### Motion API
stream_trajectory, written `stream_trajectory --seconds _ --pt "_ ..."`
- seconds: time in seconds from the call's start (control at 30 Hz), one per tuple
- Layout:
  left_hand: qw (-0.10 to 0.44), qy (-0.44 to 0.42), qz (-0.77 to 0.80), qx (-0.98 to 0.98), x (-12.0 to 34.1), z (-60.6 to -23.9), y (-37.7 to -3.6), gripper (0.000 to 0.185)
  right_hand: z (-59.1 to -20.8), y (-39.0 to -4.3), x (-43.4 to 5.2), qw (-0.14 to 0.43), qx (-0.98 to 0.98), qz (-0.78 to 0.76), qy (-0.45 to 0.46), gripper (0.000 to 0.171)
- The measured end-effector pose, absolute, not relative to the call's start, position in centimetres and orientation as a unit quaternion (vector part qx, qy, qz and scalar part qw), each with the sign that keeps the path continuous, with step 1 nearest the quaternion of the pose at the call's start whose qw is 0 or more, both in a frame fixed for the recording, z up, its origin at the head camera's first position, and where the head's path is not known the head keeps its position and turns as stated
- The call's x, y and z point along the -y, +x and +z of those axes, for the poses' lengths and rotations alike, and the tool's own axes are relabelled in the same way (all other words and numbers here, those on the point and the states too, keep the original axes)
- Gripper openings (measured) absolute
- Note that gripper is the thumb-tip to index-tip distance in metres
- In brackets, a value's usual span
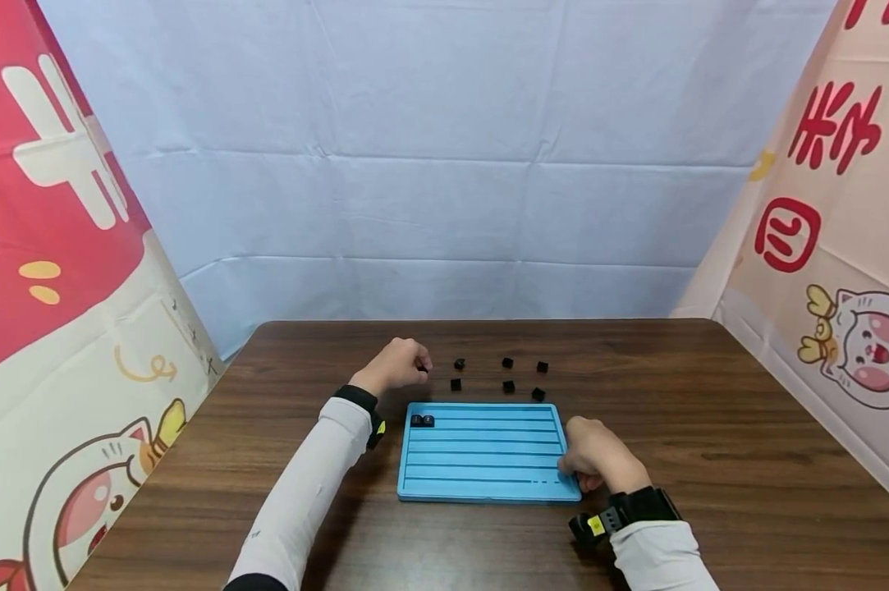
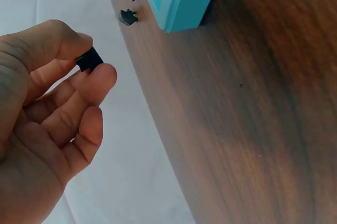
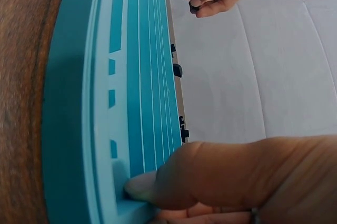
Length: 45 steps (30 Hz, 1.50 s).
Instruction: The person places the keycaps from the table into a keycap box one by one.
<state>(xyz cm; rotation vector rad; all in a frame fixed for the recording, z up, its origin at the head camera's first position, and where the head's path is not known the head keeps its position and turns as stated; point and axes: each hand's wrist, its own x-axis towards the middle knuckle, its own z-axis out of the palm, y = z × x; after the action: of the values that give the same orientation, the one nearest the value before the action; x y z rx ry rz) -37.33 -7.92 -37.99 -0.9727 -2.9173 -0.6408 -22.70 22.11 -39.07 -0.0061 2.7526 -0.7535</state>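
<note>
1. The blue tray lies flat on the brown table, and everything else here is placed from it

2. The left hand is just beyond the tray's far left corner, with the small black cube it holds lifted off the table

3. That cube is pinched between the thumb and the tip of the forefinger; the other fingers curl loosely beneath it, and the palm faces the wrist camera

4. The left forearm, in a white sleeve, runs along the tray's left side, with a black wrist strap at the cuff

5. The right hand is at the tray's near right corner, well apart from the held cube

6. Its thumb presses into the groove nearest the tray's front edge, the rest of the hand bunched against the tray's right rim; it steadies the tray rather than lifting anything

7. Two black cubes sit side by side in the tray's far groove, at its left end

8. Six loose cubes lie on the table just beyond the tray's far edge, in two short rows to the right of the left hand

9. A white cloth backdrop hangs behind the table, beyond the tray
</note>
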Motion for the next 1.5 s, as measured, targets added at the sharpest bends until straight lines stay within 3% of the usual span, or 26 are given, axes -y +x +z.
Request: stream_trajectory --seconds 1.5 --pt "-0.065 -0.323 -0.331 0.884 9.0 -38.3 -35.4 0.020 -38.8 -22.5 -22.2 0.142 -0.954 -0.266 -0.008 0.012"
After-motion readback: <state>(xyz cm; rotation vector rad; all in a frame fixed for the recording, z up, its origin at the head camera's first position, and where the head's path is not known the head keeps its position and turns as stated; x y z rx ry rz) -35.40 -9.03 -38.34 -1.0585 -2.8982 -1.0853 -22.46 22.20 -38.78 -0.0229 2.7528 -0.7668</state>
